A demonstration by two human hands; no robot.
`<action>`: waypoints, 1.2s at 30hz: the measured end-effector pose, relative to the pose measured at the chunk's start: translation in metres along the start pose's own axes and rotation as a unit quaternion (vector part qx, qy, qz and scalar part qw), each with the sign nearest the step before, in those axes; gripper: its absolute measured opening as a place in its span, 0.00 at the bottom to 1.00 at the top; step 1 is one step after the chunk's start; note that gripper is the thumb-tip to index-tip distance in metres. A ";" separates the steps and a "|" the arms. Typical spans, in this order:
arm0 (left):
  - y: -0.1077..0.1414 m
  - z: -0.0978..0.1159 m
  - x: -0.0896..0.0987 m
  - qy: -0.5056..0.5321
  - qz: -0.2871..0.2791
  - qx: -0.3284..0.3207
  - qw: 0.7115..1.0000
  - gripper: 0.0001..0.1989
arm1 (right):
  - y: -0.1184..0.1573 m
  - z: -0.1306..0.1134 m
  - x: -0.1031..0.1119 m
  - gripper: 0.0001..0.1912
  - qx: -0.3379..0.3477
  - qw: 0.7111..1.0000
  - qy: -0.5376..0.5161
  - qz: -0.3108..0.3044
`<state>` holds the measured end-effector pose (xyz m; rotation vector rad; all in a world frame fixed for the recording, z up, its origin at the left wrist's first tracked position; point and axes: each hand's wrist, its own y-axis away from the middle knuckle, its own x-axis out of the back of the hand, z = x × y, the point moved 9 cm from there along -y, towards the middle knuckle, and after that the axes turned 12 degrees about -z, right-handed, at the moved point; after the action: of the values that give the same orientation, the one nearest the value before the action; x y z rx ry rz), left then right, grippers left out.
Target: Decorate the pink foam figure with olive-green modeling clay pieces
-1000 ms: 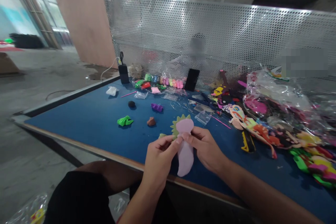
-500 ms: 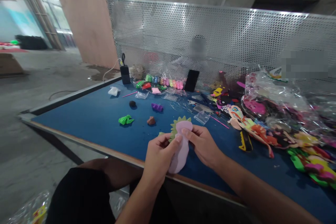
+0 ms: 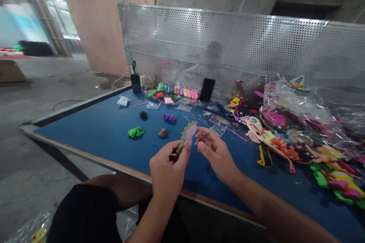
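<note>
A flat pale-lilac piece with a green toothed edge stands tilted above the front of the blue table, turned nearly side-on. My left hand pinches it low, between thumb and curled fingers. Just to its right is my right hand, its thumb and fingers apart, with nothing seen between them; whether a fingertip touches the piece's edge is unclear. Beyond the hands lie a brown lump, a bright green lump, a purple lump and a black ball.
A yellow-black cutter and a heap of colourful clay figures lie on the right. At the back, a phone leans near the perforated metal screen, beside packets of coloured clay. White clay sits at the left.
The lilac piece has turned from facing the camera to nearly edge-on. My right hand has let go of its upper part and its fingers have spread. The view has shifted slightly.
</note>
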<state>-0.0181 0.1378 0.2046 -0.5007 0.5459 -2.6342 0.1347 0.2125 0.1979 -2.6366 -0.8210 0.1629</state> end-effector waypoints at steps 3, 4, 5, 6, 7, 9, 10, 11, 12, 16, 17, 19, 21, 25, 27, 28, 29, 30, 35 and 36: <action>0.002 0.041 0.003 -0.208 0.071 -0.130 0.967 0.07 | 0.002 -0.001 -0.009 0.24 0.007 0.998 -0.063 -0.016; 0.003 0.050 -0.004 -0.256 0.067 -0.154 0.952 0.08 | 0.003 0.000 -0.012 0.23 0.000 0.995 -0.098 -0.021; 0.002 0.055 -0.014 -0.291 0.050 -0.165 0.941 0.07 | 0.003 0.003 -0.014 0.22 -0.009 0.991 -0.131 -0.018; 0.002 0.057 -0.024 -0.317 0.025 -0.167 0.933 0.07 | 0.003 0.006 -0.014 0.20 -0.020 0.987 -0.157 -0.004; 0.002 0.058 -0.033 -0.333 -0.003 -0.165 0.928 0.08 | 0.002 0.009 -0.011 0.18 -0.032 0.984 -0.174 0.018; 0.006 0.057 -0.043 -0.350 -0.036 -0.159 0.922 0.13 | 0.001 0.017 0.000 0.16 -0.054 0.978 -0.188 0.067; 0.010 0.056 -0.043 -0.353 -0.037 -0.157 0.922 0.15 | 0.000 0.022 0.007 0.16 -0.069 0.976 -0.185 0.088; 0.014 0.054 -0.041 -0.351 -0.034 -0.155 0.923 0.17 | -0.002 0.026 0.015 0.16 -0.085 0.975 -0.177 0.105; 0.018 0.051 -0.037 -0.346 -0.032 -0.153 0.925 0.19 | -0.003 0.031 0.021 0.17 -0.102 0.974 -0.168 0.117; 0.030 0.032 -0.022 -0.327 -0.049 -0.152 0.931 0.23 | -0.009 0.045 0.033 0.23 -0.153 0.974 -0.143 0.086; 0.031 0.027 -0.019 -0.329 -0.053 -0.153 0.930 0.23 | -0.010 0.047 0.034 0.28 -0.161 0.975 -0.134 0.075; 0.032 0.019 -0.011 -0.337 -0.050 -0.157 0.927 0.21 | -0.012 0.051 0.036 0.38 -0.178 0.978 -0.097 0.057; 0.030 0.012 -0.003 -0.345 -0.037 -0.158 0.925 0.17 | -0.013 0.053 0.040 0.43 -0.194 0.980 -0.019 0.037; 0.026 0.004 0.007 -0.351 -0.017 -0.156 0.923 0.14 | -0.020 0.039 0.058 0.39 -0.206 0.924 0.322 -0.013; 0.025 0.002 0.009 -0.355 -0.016 -0.152 0.922 0.12 | -0.023 0.024 0.072 0.34 -0.199 0.847 0.493 0.000; 0.024 0.000 0.009 -0.357 -0.017 -0.148 0.922 0.12 | -0.024 0.017 0.077 0.30 -0.194 0.814 0.548 0.006; 0.024 -0.001 0.010 -0.358 -0.019 -0.144 0.922 0.11 | -0.025 0.011 0.081 0.26 -0.189 0.792 0.580 0.006; 0.023 -0.003 0.010 -0.360 -0.020 -0.139 0.922 0.11 | -0.026 0.008 0.083 0.22 -0.185 0.782 0.595 -0.003; 0.019 -0.013 0.002 -0.385 -0.070 -0.136 0.910 0.17 | -0.032 0.014 0.072 0.12 -0.153 0.806 0.562 -0.102; 0.018 -0.015 -0.002 -0.392 -0.089 -0.138 0.905 0.18 | -0.032 0.018 0.069 0.12 -0.146 0.811 0.553 -0.119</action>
<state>-0.0167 0.1277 0.1831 -1.6580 0.6100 -2.2235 0.1706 0.2815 0.1934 -2.2133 -0.7145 -1.5123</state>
